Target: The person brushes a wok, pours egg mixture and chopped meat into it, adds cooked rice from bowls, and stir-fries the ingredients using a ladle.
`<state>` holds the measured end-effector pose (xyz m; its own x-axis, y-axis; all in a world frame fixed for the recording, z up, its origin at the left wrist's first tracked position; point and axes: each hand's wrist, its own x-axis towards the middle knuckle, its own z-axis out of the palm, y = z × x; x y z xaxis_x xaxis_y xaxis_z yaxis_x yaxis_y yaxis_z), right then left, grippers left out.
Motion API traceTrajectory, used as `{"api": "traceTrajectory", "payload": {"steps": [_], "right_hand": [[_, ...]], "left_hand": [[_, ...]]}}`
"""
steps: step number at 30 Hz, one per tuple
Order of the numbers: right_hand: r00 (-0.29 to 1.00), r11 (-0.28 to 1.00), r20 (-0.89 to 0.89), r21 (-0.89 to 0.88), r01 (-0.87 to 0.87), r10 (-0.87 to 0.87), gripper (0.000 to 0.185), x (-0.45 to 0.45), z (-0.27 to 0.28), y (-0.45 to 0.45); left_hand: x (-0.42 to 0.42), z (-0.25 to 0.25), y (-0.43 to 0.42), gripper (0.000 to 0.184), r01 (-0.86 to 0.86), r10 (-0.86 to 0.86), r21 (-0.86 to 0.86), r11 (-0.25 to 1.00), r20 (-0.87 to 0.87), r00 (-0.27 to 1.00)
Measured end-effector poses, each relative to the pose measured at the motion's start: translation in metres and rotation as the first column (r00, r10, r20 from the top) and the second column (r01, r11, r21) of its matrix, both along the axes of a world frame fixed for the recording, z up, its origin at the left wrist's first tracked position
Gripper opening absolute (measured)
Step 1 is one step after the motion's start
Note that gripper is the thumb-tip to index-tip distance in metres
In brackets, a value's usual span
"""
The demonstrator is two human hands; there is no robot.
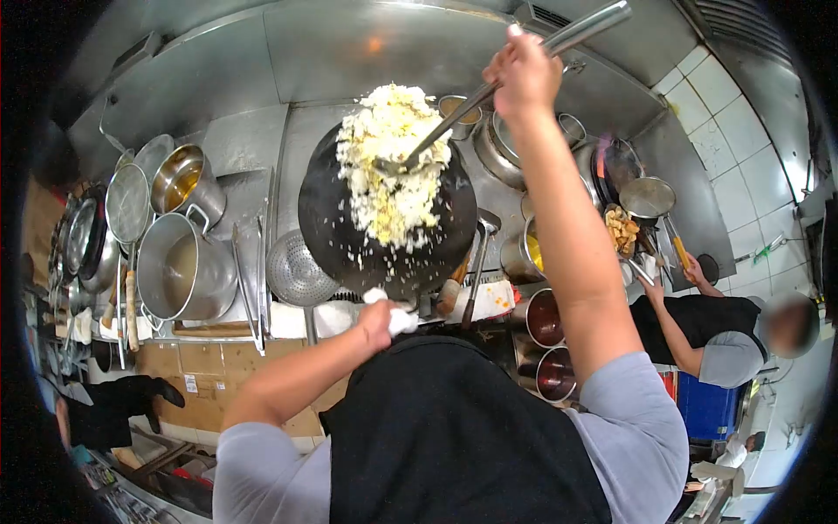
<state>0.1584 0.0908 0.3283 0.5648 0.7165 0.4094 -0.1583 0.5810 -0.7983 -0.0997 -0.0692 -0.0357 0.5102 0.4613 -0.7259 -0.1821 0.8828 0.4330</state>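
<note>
My left hand (377, 321) is closed around a folded white cloth (403, 323) at the near rim of the black wok (325, 205); the wok's handle is hidden under the cloth. Raised at upper right, my right hand (526, 74) grips the long metal handle of a ladle (463, 113). The ladle's bowl sits in a heap of fried rice (397, 201), white grains with yellow bits like egg. Part of the heap reaches the wok's far edge, and loose grains are scattered over the near side.
Left of the wok are a perforated skimmer (298, 269), a large metal pot (181, 266) and a pot of yellow liquid (185, 182). A spatula (480, 266) lies to the right. Another person (698, 327) works at far right, holding a strainer (648, 198). More people are at the edges.
</note>
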Motion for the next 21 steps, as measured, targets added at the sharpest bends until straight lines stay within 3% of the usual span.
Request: {"api": "traceTrajectory", "payload": {"steps": [2, 4, 5, 6, 7, 8, 10, 12, 13, 14, 17, 18, 20, 21], "right_hand": [[0.999, 0.998, 0.037, -0.055, 0.041, -0.039, 0.036, -0.025, 0.031, -0.025], [0.982, 0.997, 0.181, -0.045, 0.069, -0.06, 0.038, -0.039, 0.002, -0.028], [0.97, 0.99, 0.231, -0.097, 0.106, -0.081, 0.038, -0.047, -0.027, -0.019], [0.894, 0.982, 0.423, -0.049, 0.182, -0.145, 0.035, -0.036, -0.088, 0.011], [0.967, 0.99, 0.241, -0.091, 0.106, -0.081, 0.036, -0.045, -0.127, 0.022], [0.946, 0.988, 0.293, -0.026, 0.152, -0.138, 0.037, -0.035, -0.151, 0.032], [0.996, 0.998, 0.073, 0.026, -0.058, 0.056, 0.038, -0.041, -0.121, 0.007], [0.995, 0.998, 0.076, 0.029, -0.063, 0.061, 0.042, -0.032, -0.096, 0.0], [0.997, 0.996, 0.018, -0.041, -0.075, 0.076, 0.04, -0.029, -0.082, -0.009], [0.998, 0.996, 0.033, -0.078, -0.053, 0.056, 0.039, -0.026, -0.076, -0.014], [0.996, 0.992, 0.075, -0.12, -0.048, 0.058, 0.038, -0.029, -0.05, -0.029], [0.993, 0.997, 0.115, -0.069, -0.029, 0.037, 0.037, -0.032, -0.031, -0.033], [0.96, 0.997, 0.281, 0.073, -0.008, -0.013, 0.034, -0.038, 0.02, -0.047], [0.953, 0.991, 0.298, 0.129, 0.022, -0.06, 0.033, -0.043, 0.048, -0.053]], "left_hand": [[0.006, 0.044, -0.003, 0.017, -0.164, 0.164, -0.03, 0.986, 0.008, 0.986], [0.017, 0.094, 0.03, 0.017, -0.064, 0.068, -0.056, 0.996, 0.065, 0.996], [0.034, 0.072, 0.055, 0.017, -0.161, 0.161, 0.002, 0.987, 0.033, 0.986], [0.046, 0.038, 0.08, 0.015, -0.207, 0.205, 0.035, 0.978, 0.052, 0.977], [0.044, 0.014, 0.08, 0.015, -0.223, 0.227, 0.171, 0.96, -0.001, 0.974], [0.041, -0.003, 0.076, 0.015, -0.229, 0.254, 0.303, 0.925, -0.043, 0.966], [0.032, -0.032, 0.062, 0.021, -0.16, 0.256, 0.408, 0.899, -0.192, 0.947], [0.015, -0.025, 0.042, 0.023, -0.099, 0.108, 0.172, 0.98, -0.043, 0.993], [0.009, -0.037, 0.034, 0.022, -0.121, 0.124, 0.162, 0.979, -0.008, 0.992], [0.005, -0.048, 0.029, 0.021, -0.135, 0.134, 0.148, 0.98, 0.017, 0.991], [0.019, -0.011, 0.045, 0.023, -0.264, 0.257, 0.205, 0.942, 0.063, 0.964], [0.027, 0.002, 0.061, 0.025, -0.322, 0.304, 0.212, 0.923, 0.113, 0.946], [0.04, 0.009, 0.091, 0.022, -0.298, 0.297, 0.198, 0.934, 0.036, 0.954], [0.045, -0.001, 0.101, 0.02, -0.324, 0.316, 0.277, 0.905, 0.075, 0.946]]}}
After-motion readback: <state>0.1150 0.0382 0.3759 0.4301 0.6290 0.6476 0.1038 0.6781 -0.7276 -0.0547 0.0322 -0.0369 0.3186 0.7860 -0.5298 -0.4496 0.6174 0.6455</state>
